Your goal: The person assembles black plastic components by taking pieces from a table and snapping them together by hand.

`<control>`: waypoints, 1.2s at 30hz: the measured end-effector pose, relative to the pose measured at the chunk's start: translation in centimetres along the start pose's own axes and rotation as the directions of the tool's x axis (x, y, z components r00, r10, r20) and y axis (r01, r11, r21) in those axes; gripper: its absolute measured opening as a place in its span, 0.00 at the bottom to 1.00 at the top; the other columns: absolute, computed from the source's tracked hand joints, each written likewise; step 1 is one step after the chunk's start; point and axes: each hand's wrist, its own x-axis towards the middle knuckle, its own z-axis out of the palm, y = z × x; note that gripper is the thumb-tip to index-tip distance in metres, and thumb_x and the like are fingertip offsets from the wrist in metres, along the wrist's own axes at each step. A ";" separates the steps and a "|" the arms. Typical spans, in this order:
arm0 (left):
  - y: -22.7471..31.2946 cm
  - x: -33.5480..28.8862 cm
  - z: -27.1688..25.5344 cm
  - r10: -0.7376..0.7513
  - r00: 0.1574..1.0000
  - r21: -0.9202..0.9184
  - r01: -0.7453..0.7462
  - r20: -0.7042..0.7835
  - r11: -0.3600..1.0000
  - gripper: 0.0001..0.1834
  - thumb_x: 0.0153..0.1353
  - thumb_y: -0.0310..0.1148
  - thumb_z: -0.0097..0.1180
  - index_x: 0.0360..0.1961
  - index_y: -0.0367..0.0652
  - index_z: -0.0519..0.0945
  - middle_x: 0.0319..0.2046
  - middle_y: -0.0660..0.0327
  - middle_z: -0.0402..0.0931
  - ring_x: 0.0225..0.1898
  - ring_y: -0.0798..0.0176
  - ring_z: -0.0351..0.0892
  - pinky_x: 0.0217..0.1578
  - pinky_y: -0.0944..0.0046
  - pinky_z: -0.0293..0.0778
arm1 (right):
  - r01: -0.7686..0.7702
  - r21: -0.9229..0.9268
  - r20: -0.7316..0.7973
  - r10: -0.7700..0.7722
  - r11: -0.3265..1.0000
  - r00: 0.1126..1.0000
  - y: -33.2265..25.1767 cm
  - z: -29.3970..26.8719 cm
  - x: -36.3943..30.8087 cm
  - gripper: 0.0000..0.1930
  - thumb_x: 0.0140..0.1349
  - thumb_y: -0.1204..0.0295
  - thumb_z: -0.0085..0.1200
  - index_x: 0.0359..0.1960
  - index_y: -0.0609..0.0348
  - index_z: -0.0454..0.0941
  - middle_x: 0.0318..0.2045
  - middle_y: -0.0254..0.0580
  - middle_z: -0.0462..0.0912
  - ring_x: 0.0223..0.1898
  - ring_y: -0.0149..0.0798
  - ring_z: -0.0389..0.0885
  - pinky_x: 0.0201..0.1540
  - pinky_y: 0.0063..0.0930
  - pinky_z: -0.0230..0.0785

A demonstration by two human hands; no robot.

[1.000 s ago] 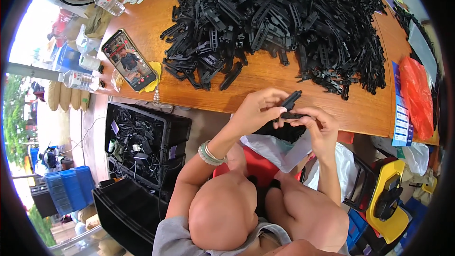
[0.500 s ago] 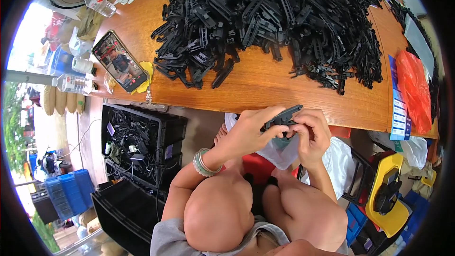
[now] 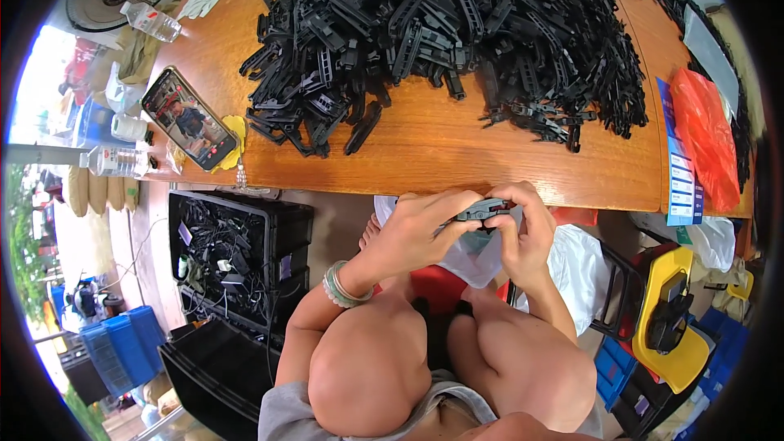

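Between my two hands, just off the table's near edge, is a small black plastic part [image 3: 483, 210], long and narrow with slots. My left hand [image 3: 420, 229] pinches its left end between thumb and fingers. The right end is gripped by my right hand [image 3: 525, 233], its fingers curled over the top and its thumb below. Fingers cover both ends of the part. Beyond my hands, a large heap of similar black plastic parts [image 3: 392, 24] spreads over the wooden table [image 3: 425, 143].
A phone [image 3: 190, 120] leans on a yellow stand at the table's left, near clear bottles [image 3: 153, 22]. At right lie a red plastic bag [image 3: 706, 135] and a blue printed sheet [image 3: 682, 171]. Below left stands a black crate [image 3: 286, 233] of parts; a yellow chair [image 3: 678, 359] stands right.
The black part has turned from a slant to nearly level. My right fingers have moved up over its right end. The whole view has shifted slightly.
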 end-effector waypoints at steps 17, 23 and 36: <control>-3.9 1.5 -6.7 0.104 0.955 0.654 0.109 -0.278 0.748 0.11 0.52 0.18 0.50 0.38 0.36 0.78 0.30 0.53 0.72 0.31 0.49 0.74 0.32 0.55 0.72 | 0.099 -0.369 0.069 -0.079 0.924 0.994 2.5 -1.5 6.4 0.09 0.48 0.81 0.58 0.33 0.64 0.79 0.31 0.45 0.76 0.35 0.45 0.75 0.36 0.33 0.68; -4.5 1.4 -7.5 -0.007 0.989 0.566 0.091 -0.148 0.819 0.12 0.53 0.21 0.51 0.40 0.36 0.78 0.29 0.54 0.72 0.28 0.50 0.75 0.29 0.55 0.71 | 0.243 -0.684 0.133 -0.209 0.688 0.969 3.9 0.4 7.1 0.09 0.49 0.80 0.49 0.33 0.63 0.77 0.34 0.42 0.73 0.40 0.46 0.71 0.40 0.36 0.65; -4.3 0.9 -3.4 -0.018 0.947 0.586 0.213 -0.321 0.782 0.10 0.57 0.35 0.58 0.26 0.39 0.76 0.24 0.54 0.72 0.26 0.50 0.76 0.27 0.55 0.71 | 0.346 -0.474 0.429 -0.130 0.810 0.894 2.0 -0.6 5.5 0.11 0.49 0.76 0.60 0.34 0.62 0.74 0.36 0.42 0.72 0.37 0.44 0.75 0.34 0.37 0.71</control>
